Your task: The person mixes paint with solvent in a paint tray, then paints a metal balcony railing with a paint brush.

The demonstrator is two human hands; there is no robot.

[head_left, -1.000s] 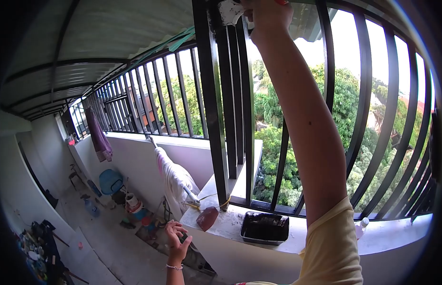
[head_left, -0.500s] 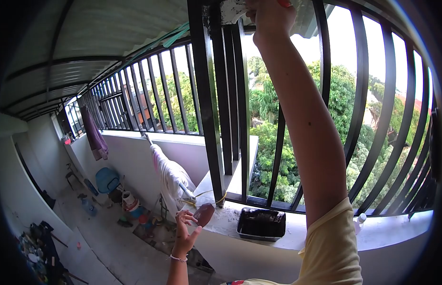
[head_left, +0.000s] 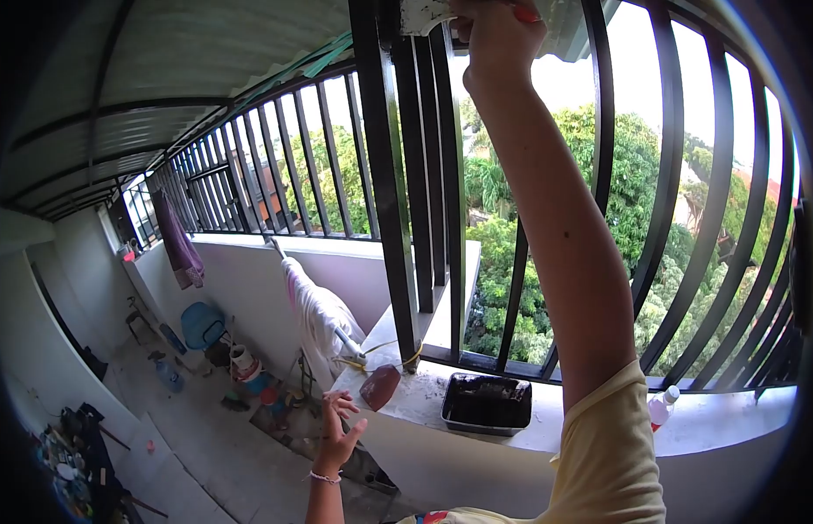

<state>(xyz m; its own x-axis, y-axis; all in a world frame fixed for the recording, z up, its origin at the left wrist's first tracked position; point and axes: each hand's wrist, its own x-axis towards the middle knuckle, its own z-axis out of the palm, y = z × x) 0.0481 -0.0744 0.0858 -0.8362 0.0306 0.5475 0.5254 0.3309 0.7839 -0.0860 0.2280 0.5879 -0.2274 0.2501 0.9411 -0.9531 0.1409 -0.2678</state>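
My right hand [head_left: 504,35] is raised at the top edge, fingers wrapped round a red-ended tool with a pale, dark-smeared blade [head_left: 424,16] against the black metal bars [head_left: 384,131]. My left hand [head_left: 338,428] is low beside the white ledge, palm up with its fingers apart and nothing in it. Just above it, a reddish-brown flat piece [head_left: 380,387] lies at the ledge's corner. Right of that piece a black tray [head_left: 487,403] with dark, wet-looking contents rests on the ledge [head_left: 424,397].
A bottle [head_left: 663,407] stands on the ledge at the right. White cloth [head_left: 314,314] hangs over a pole at centre left. Buckets [head_left: 245,362], a blue basin [head_left: 202,326] and a water jug [head_left: 169,375] are on the floor below. Trees show beyond the bars.
The view has shifted slightly. My left hand has drawn a little away from the reddish-brown piece, which now shows more fully on the ledge. More of the bottle is visible.
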